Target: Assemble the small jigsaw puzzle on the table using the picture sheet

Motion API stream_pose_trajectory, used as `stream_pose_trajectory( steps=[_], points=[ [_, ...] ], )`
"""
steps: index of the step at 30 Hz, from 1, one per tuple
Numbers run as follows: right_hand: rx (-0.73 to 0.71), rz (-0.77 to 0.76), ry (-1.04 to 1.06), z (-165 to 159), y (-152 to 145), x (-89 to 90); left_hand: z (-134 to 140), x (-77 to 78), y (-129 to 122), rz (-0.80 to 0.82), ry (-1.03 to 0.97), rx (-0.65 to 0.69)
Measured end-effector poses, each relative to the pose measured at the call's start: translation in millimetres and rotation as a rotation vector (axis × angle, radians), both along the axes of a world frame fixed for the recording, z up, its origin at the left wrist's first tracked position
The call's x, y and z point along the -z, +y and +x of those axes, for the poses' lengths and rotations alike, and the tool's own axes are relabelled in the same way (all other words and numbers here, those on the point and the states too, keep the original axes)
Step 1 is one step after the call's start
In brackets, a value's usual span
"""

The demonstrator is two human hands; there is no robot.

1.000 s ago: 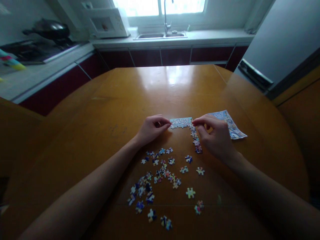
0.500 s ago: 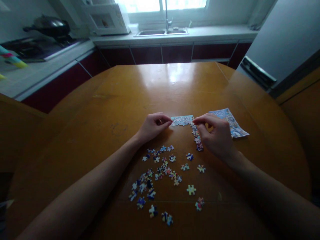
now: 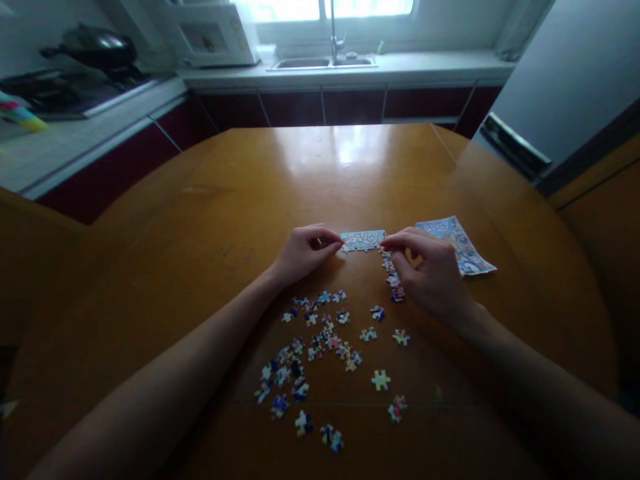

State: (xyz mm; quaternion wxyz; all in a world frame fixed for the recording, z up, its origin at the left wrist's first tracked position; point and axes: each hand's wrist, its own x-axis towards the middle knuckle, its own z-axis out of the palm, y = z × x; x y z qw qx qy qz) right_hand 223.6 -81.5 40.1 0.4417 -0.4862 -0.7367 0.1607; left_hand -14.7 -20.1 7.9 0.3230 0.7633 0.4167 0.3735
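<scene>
A joined strip of light blue jigsaw puzzle (image 3: 363,241) lies on the wooden table, with a darker strip (image 3: 391,270) running from its right end toward me. My left hand (image 3: 311,252) pinches the left end of the blue strip between thumb and fingers. At the corner where the strips meet, my right hand (image 3: 425,263) has its fingertips pressed together on the puzzle's edge. Its fingers partly cover the darker strip. Loose puzzle pieces (image 3: 330,340) lie scattered nearer to me, several of them in a heap. Single pieces, such as a yellow-green one (image 3: 381,380), lie apart.
A printed picture sheet (image 3: 463,250) lies to the right, partly behind my right hand. The round wooden table (image 3: 240,180) reaches toward a counter with a sink (image 3: 305,63) and a microwave (image 3: 215,37). A wok (image 3: 100,48) stands on the stove at the left.
Both hands stay at the puzzle strips almost unmoved. The right fingertips have shifted very slightly left at the corner. The whole view has drifted a little.
</scene>
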Motion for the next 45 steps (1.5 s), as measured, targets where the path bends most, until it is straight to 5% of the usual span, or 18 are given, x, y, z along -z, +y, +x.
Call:
stream_pose_trajectory(
  steps=[9,32,45],
  points=[
    [0.263,-0.019,0.131,25.3,21.0,-3.2,-1.5,-0.6,0.8,0.002,-0.002,0.011],
    [0.14,-0.21,-0.029,21.5,22.2,9.7,-2.6,0.6,1.1,0.008,0.031,0.017],
    [0.031,-0.145,-0.039,10.5,15.1,15.8,-1.9,0.5,-0.4,-0.011,0.009,0.016]
  ],
)
